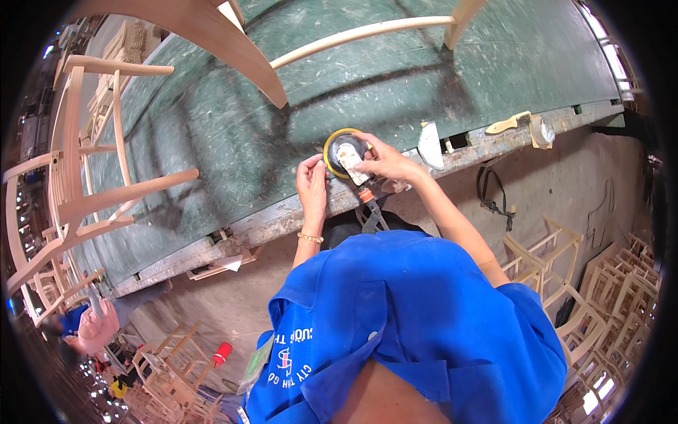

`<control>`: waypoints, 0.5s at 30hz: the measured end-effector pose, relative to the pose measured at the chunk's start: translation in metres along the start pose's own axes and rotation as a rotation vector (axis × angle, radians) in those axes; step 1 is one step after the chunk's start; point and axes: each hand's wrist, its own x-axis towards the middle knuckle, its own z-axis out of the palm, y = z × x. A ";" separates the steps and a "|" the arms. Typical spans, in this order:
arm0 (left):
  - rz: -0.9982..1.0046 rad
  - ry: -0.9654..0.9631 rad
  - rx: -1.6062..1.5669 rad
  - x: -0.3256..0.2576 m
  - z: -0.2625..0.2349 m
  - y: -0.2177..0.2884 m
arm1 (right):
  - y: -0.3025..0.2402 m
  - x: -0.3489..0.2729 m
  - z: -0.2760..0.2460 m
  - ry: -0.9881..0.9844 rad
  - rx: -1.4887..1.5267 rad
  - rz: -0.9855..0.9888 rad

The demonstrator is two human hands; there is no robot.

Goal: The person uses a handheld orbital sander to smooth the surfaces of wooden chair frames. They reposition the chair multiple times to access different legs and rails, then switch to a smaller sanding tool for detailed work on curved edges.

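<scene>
An orbital sander (346,154) with a round black body, a yellow-edged disc and a worn white grip is tipped up over the near edge of the green bench. My right hand (390,162) grips it from the right, fingers over the far rim and thumb on the grip. On the other side, my left hand (311,185) is closed with its fingertips at the yellow rim. What lies under those fingertips is hidden. An orange-collared hose fitting (366,195) runs from the sander toward my body.
The green bench top (353,106) carries a large wooden chair frame (233,53) at the far side. More wooden frames (78,162) stand at left. A white scraper-like piece (429,146) and a brush (508,124) lie along the near edge. Stacked frames (621,304) fill the right; a person (99,325) is far left.
</scene>
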 end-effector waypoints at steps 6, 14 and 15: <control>-0.028 -0.044 -0.002 -0.010 0.008 0.014 | 0.025 -0.017 -0.006 0.110 0.462 0.106; -0.105 -0.108 -0.002 -0.022 0.011 0.009 | 0.027 -0.021 0.004 0.272 0.417 0.095; -0.126 -0.097 -0.023 -0.023 0.011 0.007 | 0.023 -0.021 0.007 0.299 0.381 0.094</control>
